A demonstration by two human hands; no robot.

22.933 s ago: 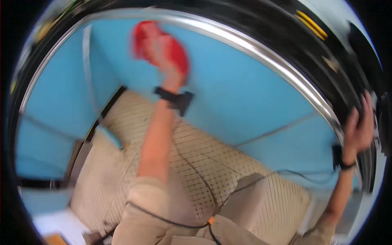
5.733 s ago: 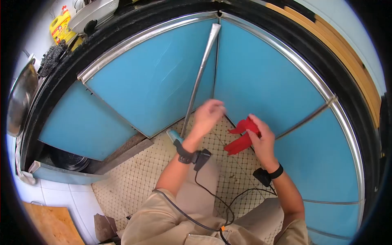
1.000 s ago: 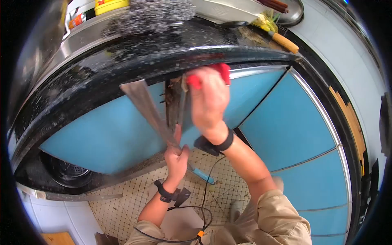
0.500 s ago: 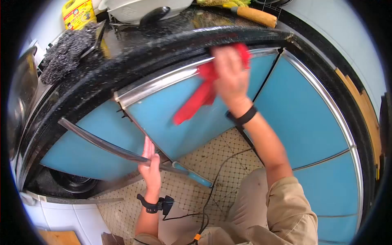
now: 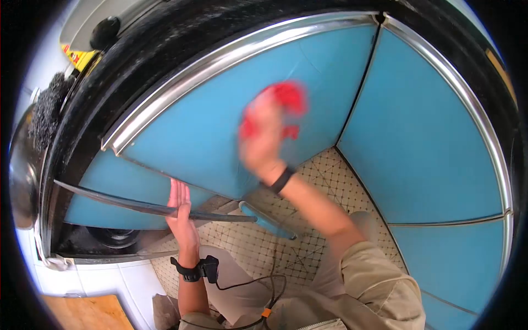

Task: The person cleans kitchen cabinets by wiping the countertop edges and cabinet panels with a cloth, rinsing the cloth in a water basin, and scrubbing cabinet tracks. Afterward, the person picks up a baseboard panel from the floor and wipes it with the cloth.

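My right hand (image 5: 263, 135), blurred by motion, is closed on a red cloth (image 5: 291, 98) against the face of a blue cabinet door (image 5: 203, 118). The cloth is bunched around the fingers. Lower left, my left hand (image 5: 181, 217) is open, its fingers straight and together. It is at the narrow top edge of a second cabinet door (image 5: 121, 202), which stands open, and its fingertips reach close to the lower left edge of the first door. I cannot tell how firmly it presses there.
A black countertop (image 5: 181, 34) curves overhead, with a dark mesh-like bundle (image 5: 49, 113) at the left. More blue doors (image 5: 434, 126) stand to the right. Below are the tiled floor (image 5: 324, 184), a dark round pan-like item (image 5: 114, 236) and a wooden board (image 5: 88, 313). A cable runs from my left wrist.
My right hand and the red cloth have moved down from the metal strip at the door's top onto its blue face. The view has tilted downward. My left hand stays at the open door's edge.
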